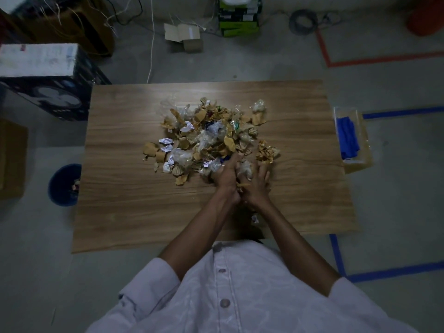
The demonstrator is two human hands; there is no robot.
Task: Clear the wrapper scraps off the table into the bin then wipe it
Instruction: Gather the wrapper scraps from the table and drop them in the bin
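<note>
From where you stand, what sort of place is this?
Probably a workshop or lab storeroom, not a home: bare concrete floor marked with blue tape and orange tape, coiled cables and an open cardboard box by the far wall.

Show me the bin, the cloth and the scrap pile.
bin (57,181): head view, its blue inner wall.
cloth (347,138): head view, middle of the blue fabric.
scrap pile (209,138): head view, centre of the heap.
</note>
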